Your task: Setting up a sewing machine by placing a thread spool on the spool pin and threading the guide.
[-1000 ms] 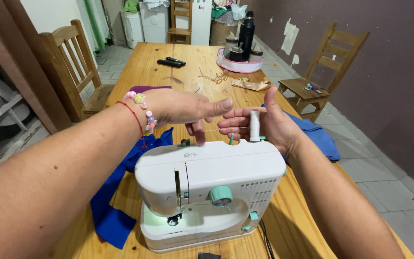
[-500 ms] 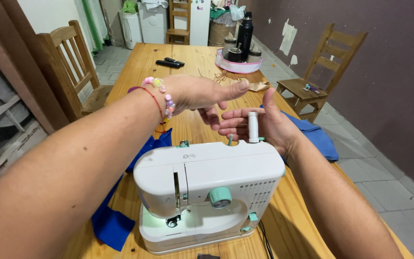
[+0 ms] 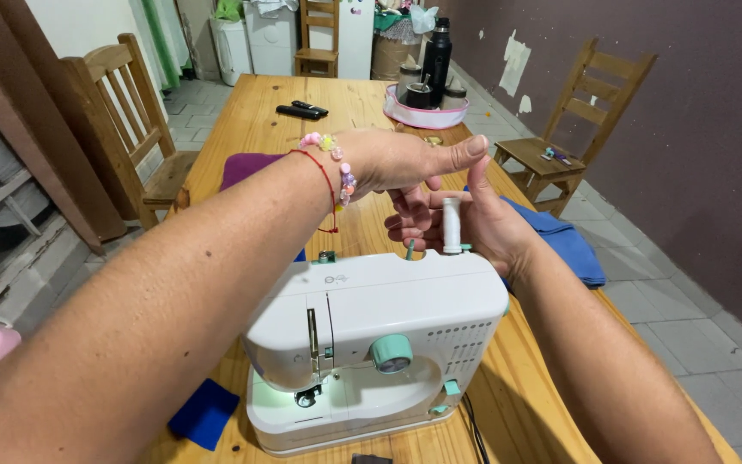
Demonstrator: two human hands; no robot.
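On top of the white sewing machine [image 3: 371, 335], a white thread spool [image 3: 452, 225] is steadied upright by the right hand [image 3: 474, 222]. It is judged light, rigid, best pinched at its sides. The left hand [image 3: 405, 159] is held above, loosely curled, grasping nothing visible.

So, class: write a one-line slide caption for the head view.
Both hands, left hand and right hand, at a white thread spool atop a sewing machine.

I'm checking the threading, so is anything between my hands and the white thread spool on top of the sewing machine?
Nothing visible. The right hand already touches the white spool standing on the sewing machine; the left hand is just above it.
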